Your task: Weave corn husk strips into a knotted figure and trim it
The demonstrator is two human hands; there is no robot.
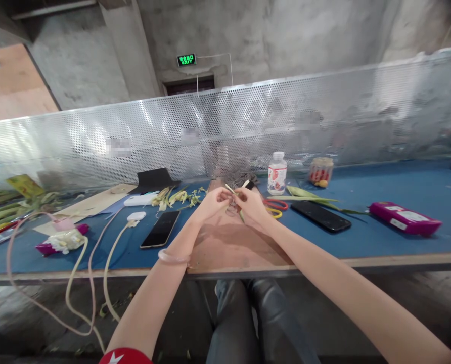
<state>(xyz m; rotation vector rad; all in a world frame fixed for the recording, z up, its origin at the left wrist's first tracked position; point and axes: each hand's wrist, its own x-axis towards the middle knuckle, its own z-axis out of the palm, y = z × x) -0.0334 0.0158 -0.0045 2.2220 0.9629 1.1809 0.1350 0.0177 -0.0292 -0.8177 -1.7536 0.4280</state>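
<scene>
Between the fingertips of the 2 hands, left (215, 201) and right (253, 203), sits a slim leafy strip (241, 217), raised over the brown board (233, 247). Both hands are drawn into a nearly closed pinch on it; how hard each presses, I cannot tell. It looks very light, soft and bendy, probably a bit slick if fresh, and likely to split or crease under a hard squeeze, so a gentle hold near its middle, with 2 fingertips per side, seems best. Its long axis runs aslant: the green end points down and rightward, back toward the body, and the pale end up and leftward. Just beyond the grip lies a grey tangle (235, 177); right of it are red and yellow loops (277, 204) and, farther off, a white bottle (277, 176).
</scene>
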